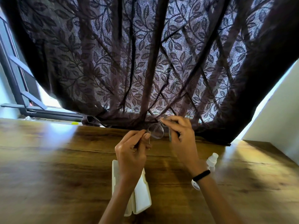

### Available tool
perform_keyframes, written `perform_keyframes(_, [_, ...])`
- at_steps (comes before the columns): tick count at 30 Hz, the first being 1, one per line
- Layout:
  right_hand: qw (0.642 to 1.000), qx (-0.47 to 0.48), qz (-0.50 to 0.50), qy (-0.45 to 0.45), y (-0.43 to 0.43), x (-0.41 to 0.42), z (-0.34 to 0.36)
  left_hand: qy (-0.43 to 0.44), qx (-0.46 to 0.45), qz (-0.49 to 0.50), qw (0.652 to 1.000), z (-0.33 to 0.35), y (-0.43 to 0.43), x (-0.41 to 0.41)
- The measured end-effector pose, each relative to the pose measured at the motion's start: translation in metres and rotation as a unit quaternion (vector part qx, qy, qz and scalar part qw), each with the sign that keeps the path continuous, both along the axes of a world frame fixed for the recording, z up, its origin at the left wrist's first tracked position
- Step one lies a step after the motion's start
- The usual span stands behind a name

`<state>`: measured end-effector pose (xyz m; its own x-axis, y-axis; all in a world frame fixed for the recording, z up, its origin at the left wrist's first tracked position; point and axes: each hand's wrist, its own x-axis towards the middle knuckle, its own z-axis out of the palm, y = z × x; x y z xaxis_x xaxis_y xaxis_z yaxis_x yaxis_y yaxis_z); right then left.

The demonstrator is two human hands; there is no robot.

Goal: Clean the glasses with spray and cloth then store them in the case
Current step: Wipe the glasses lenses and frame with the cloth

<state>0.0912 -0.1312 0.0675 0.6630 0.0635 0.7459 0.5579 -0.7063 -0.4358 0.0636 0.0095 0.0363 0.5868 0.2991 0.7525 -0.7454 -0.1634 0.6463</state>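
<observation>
I hold a pair of thin-framed clear glasses (156,131) up above the far part of the wooden table (56,159). My left hand (131,152) pinches the frame at its left side. My right hand (179,133) grips the right side, and a small teal piece shows between its fingers; I cannot tell what it is. An open white glasses case (142,196) lies on the table under my left forearm. A small clear spray bottle with a white cap (212,160) lies on the table just right of my right wrist.
A dark leaf-patterned curtain (145,62) hangs right behind the table's far edge, its hem resting on the wood. A window frame (21,88) shows at the left. A white wall (278,113) stands at the right.
</observation>
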Motion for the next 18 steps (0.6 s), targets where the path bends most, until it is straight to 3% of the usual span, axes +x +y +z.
perform_keyframes(6, [0.999,0.004,-0.025,-0.021,-0.007,-0.003,-0.01,-0.005,-0.006,-0.004,1.0,0.002,0.004,0.001])
perform_keyframes(18, [0.996,0.036,-0.02,0.08,-0.01,0.017,0.013,0.008,0.003,-0.016,1.0,0.003,0.006,0.001])
